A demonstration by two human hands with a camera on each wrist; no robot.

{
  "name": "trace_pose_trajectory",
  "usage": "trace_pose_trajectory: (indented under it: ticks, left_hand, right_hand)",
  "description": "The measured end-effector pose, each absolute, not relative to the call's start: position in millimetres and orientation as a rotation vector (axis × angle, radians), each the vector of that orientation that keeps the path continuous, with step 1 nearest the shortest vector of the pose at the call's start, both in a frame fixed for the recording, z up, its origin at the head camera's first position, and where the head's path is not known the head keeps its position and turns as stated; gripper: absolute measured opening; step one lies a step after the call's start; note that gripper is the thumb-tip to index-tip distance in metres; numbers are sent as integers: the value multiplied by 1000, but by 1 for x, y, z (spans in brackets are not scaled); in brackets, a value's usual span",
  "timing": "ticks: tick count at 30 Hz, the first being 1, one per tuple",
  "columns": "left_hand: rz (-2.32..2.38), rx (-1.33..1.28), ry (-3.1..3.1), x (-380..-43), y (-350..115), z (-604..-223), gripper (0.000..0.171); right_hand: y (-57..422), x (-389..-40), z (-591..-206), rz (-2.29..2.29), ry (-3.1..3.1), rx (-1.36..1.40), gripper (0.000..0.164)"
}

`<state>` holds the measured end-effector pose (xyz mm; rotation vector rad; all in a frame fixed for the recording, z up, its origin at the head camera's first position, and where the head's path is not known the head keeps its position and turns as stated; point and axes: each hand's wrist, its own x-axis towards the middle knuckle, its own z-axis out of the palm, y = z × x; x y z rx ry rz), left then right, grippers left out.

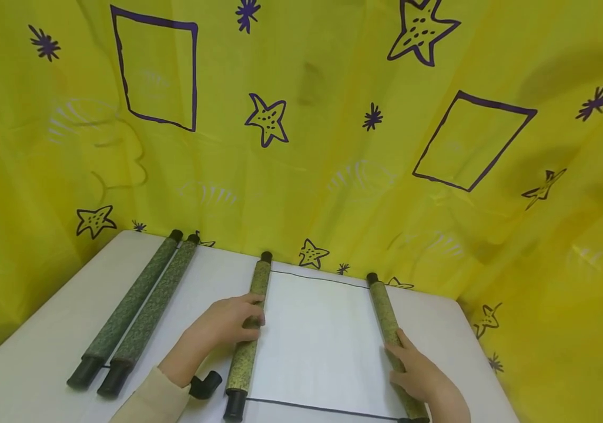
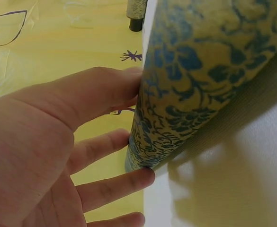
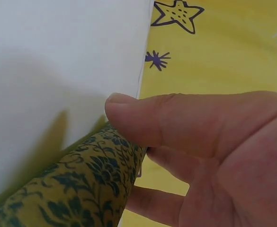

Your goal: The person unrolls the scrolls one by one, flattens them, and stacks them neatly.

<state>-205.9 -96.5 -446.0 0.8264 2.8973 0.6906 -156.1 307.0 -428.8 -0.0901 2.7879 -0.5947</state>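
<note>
A patterned hanging scroll [image 1: 243, 364] lies partly unrolled, with a blank white sheet [image 1: 322, 341] stretched between its two rolled ends. My left hand [image 1: 230, 320] grips the left roll near its middle, thumb and fingertips against the blue-flowered covering [image 2: 185, 85]. On the other side, my right hand [image 1: 420, 370] holds the right roll [image 1: 384, 305]; in the right wrist view its thumb lies over the dark-flowered covering [image 3: 91, 175] and some fingers are partly hidden behind. Dark knobs cap the ends of both rolls.
Two darker green rolls [image 1: 137, 305] with black ends lie side by side on the white table [image 1: 69, 311] at the left. A black curved object [image 1: 205, 385] sits by my left wrist. A yellow curtain [image 1: 301, 147] with stars and frames hangs behind the table.
</note>
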Motion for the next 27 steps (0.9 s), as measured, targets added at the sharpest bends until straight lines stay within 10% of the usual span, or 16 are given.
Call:
trace_pose_trajectory:
  ticks: [27]
  left_hand:
    - [682, 846, 2905, -203, -100, -448, 5]
  right_hand:
    - [315, -158, -434, -559, 2812, -126, 60]
